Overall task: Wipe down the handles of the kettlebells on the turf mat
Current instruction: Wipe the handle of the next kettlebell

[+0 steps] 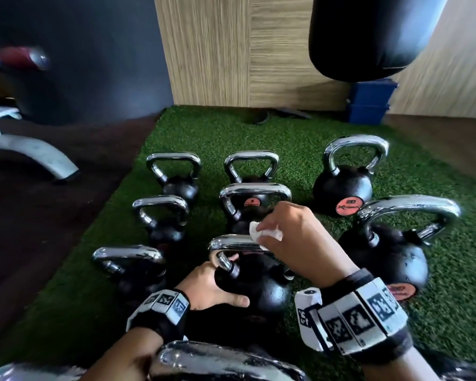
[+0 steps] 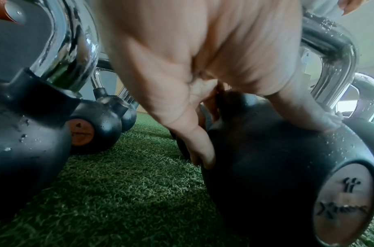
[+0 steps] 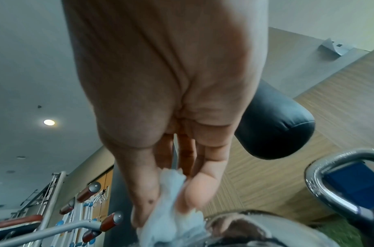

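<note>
Right hand (image 1: 294,237) is pinching a tissue (image 1: 267,234) onto the handle (image 1: 231,242) just below it. Left hand (image 1: 212,288) is clasping the kettlebell (image 1: 264,292) beneath. Wet chrome is threatening to shred the tissue.

left hand (image 1: 206,287) holds kettlebell (image 1: 270,292) body | right hand (image 1: 294,237) pinches white wipe (image 1: 267,233) at its chrome handle (image 1: 231,241)

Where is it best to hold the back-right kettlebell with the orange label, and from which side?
Probably the top bar of its chrome handle, from above: the kettlebell stands upright and alone, its loop facing the camera.
</note>
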Tool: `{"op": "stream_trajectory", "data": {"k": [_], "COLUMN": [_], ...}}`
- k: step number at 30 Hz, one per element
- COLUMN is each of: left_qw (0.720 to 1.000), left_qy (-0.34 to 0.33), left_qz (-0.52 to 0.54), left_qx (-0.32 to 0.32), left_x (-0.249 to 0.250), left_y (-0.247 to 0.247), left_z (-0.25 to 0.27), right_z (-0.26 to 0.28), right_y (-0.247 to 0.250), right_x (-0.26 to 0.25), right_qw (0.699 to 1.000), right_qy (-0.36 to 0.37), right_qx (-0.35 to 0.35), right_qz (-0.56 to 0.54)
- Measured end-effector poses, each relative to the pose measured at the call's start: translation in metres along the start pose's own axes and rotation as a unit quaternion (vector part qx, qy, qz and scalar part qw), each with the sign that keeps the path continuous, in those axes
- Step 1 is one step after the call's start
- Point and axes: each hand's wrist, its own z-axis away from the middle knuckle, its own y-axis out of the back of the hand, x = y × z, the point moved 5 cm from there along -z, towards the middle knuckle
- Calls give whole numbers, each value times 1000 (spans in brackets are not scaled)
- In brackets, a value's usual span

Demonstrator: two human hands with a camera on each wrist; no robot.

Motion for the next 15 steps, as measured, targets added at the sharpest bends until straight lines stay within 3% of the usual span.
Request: {"op": "stream_trajectory", "data": {"k": [6, 11, 15], "left_qw": [1000, 999, 999], "left_qy": [-19, -17, -18], "left_qz": [5, 24, 24], "left_qx": [4, 14, 16], "left_x": [3, -2, -3], "left_y": [-1, -4, -4], "left_z": [0, 0, -1], "right_z": [-2, 9, 10], "right_y": [-10, 6, 2], "right_x": [-9, 13, 8], "right_qw": [998, 993, 991], "right_qy": [-23, -92, -99], "right_qx": [-22, 19, 38], "right_qz": [46, 74, 87]}}
